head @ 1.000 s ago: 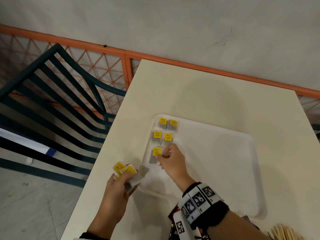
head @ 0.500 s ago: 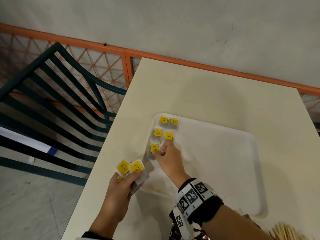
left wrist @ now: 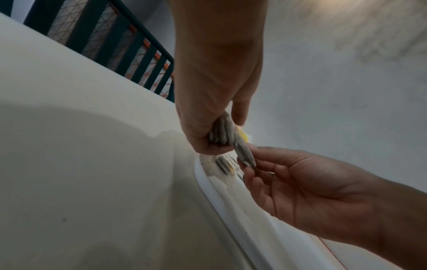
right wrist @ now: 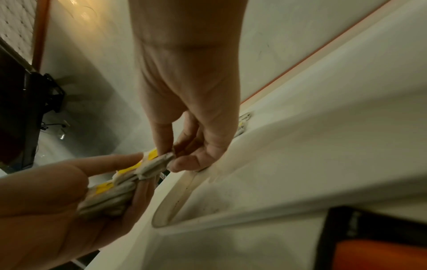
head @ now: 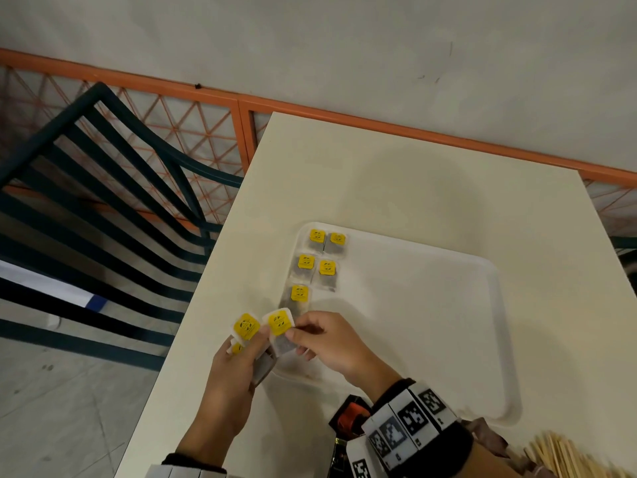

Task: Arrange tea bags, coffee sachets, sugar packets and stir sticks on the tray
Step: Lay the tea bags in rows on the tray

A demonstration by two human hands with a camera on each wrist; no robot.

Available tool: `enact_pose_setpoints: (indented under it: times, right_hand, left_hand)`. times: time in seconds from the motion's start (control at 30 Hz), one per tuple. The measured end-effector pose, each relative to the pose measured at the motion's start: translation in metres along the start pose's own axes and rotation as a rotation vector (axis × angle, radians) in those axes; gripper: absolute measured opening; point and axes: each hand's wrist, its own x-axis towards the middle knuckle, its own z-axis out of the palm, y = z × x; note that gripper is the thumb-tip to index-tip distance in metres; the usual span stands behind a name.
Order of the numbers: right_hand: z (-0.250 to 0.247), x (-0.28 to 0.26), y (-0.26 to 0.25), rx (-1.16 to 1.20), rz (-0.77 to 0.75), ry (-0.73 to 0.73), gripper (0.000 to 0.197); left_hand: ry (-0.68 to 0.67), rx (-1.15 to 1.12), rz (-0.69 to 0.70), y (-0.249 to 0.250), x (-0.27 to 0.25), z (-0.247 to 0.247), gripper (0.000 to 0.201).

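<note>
A white tray (head: 448, 339) lies on the cream table. Several tea bags with yellow tags (head: 299, 293) lie in rows at its left end. My left hand (head: 241, 360) holds a fanned stack of tea bags (head: 245, 326) just outside the tray's near left corner. My right hand (head: 310, 339) pinches the rightmost tea bag of that stack (head: 281, 331) between thumb and fingers. In the left wrist view the stack (left wrist: 221, 131) sits in the left hand (left wrist: 215, 117) and the right hand's fingers (left wrist: 258, 157) pinch its edge. The right wrist view shows that same pinch on the tea bag (right wrist: 157, 164).
A bundle of wooden stir sticks (head: 565, 457) lies at the near right. A dark and orange sachet pack (head: 348, 419) sits below the tray by my right wrist. A dark slatted chair (head: 103, 208) stands left of the table, and an orange railing (head: 413, 129) runs behind.
My right hand has left the fifth tea bag lying on the tray and drawn back to the left hand's stack, where it now pinches another tea bag.
</note>
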Motion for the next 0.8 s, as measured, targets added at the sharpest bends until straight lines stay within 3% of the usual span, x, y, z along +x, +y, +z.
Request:
enact_pose_setpoints:
  times: [0.1, 0.3, 0.43, 0.8]
  right_hand:
    - [-0.008, -0.002, 0.003, 0.043, 0.014, 0.042, 0.016]
    - [-0.028, 0.002, 0.010, 0.058, 0.048, 0.256, 0.001]
    - [-0.033, 0.010, 0.015, 0.042, 0.069, 0.424, 0.010]
    - [-0.031, 0.018, 0.021, -0.055, 0.050, 0.524, 0.022]
  left_hand:
    - [0.010, -0.024, -0.026, 0.000, 0.001, 0.000, 0.012]
    - [-0.032, 0.004, -0.009, -0.001, -0.005, 0.001, 0.015]
    - [-0.041, -0.007, -0.012, -0.001, -0.007, 0.002, 0.013]
    - [-0.014, 0.043, 0.002, 0.000, -0.009, 0.003, 0.009]
